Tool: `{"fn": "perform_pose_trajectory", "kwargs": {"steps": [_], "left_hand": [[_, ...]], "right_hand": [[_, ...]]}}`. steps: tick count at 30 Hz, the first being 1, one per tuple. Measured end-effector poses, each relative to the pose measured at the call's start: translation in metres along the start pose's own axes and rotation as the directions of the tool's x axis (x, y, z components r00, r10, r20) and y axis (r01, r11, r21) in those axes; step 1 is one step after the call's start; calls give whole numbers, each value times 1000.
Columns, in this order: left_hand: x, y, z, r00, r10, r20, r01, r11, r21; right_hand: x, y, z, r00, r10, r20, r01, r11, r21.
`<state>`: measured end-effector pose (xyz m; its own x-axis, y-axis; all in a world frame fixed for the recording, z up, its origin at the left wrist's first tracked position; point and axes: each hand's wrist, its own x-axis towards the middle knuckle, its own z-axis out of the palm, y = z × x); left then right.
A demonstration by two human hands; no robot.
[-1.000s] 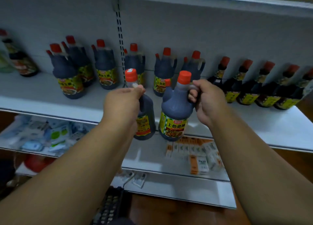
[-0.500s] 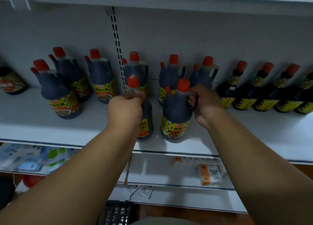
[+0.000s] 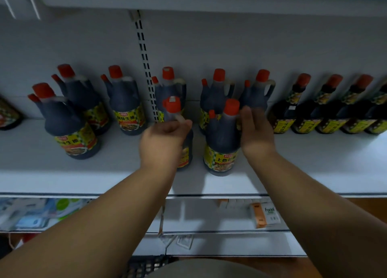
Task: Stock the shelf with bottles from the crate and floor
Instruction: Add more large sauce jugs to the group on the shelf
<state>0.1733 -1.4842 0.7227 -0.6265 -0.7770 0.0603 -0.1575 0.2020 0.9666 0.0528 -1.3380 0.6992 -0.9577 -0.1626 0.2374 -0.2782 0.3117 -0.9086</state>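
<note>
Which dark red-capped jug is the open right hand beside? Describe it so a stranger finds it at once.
Start at the white metal shelf lined with dark sauce bottles. Two jugs stand forward of the back row, near the middle; take the one on the right. This dark plastic jug with a red cap and yellow label stands alone beside the open right hand, while its neighbour is gripped by the left hand.

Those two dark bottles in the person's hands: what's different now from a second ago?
Both bottles went forward from the shelf's front edge and now stand on the shelf. The right hand has opened and let go of its bottle. The left hand still grips its bottle by the neck. The back row of bottles stayed where it was.
</note>
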Motion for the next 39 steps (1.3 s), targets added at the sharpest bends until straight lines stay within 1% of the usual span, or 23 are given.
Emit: {"fn": "perform_pose_trajectory", "kwargs": {"steps": [1,2,3,6,10,15,18,21,22,23,24,26,27,28,30,31,33,36,37,39], "left_hand": [[-1,-2,-4,1000,4,6,-4,1000,0],[-1,-5,-7,1000,2,5,-2,1000,-9],[-2,-6,-10,1000,-4,3,4,1000,-18],[-3,-8,-14,999,12,30,-12,1000,2],[0,-9,-15,997,48,56,-48,999,-8],[3,-13,-20,997,56,49,-51,994,-94],[10,-18,-23,995,69,71,-63,994,-94],[16,-33,-30,994,93,52,-85,987,-139],[19,-39,-34,989,126,73,-118,987,-107],[24,-44,-37,979,151,139,-147,988,-45],[30,-50,-39,958,154,241,-163,987,18],[44,-61,-36,889,100,447,-157,983,93],[47,-65,-34,863,75,500,-148,983,107],[49,-67,-31,856,65,512,-144,983,116],[46,-69,-25,889,62,453,-112,990,83],[42,-68,-22,911,75,405,-107,993,57],[37,-67,-15,954,105,281,-128,990,63],[33,-70,-6,991,112,70,-123,979,164],[34,-72,-4,995,100,15,-101,975,196],[36,-74,0,996,73,-45,-61,971,232]], "right_hand": [[-11,8,5,1000,-19,-21,19,999,36],[-22,18,10,1000,-6,-19,7,998,61],[-33,28,16,1000,13,8,-13,998,60],[-49,51,27,996,-3,85,4,1000,-10],[-44,50,30,998,-4,71,6,1000,-29],[-35,47,35,997,42,67,-39,998,-47],[-28,48,38,994,71,77,-65,995,-76],[-19,47,41,992,88,96,-76,990,-121],[-16,47,41,991,96,97,-82,986,-142],[-14,47,41,990,101,95,-85,983,-162],[-13,47,40,990,102,97,-84,981,-175],[-13,46,39,989,99,106,-78,980,-184],[-14,45,38,989,100,110,-79,979,-186],[-14,46,38,988,106,116,-83,978,-190],[-13,46,38,985,117,124,-91,976,-197],[-12,46,38,984,123,125,-97,975,-201],[-10,46,37,980,145,134,-113,969,-218],[-7,43,40,973,169,158,-130,965,-228],[-8,41,41,974,166,157,-129,967,-221],[-6,43,43,974,174,148,-137,963,-230]]}}
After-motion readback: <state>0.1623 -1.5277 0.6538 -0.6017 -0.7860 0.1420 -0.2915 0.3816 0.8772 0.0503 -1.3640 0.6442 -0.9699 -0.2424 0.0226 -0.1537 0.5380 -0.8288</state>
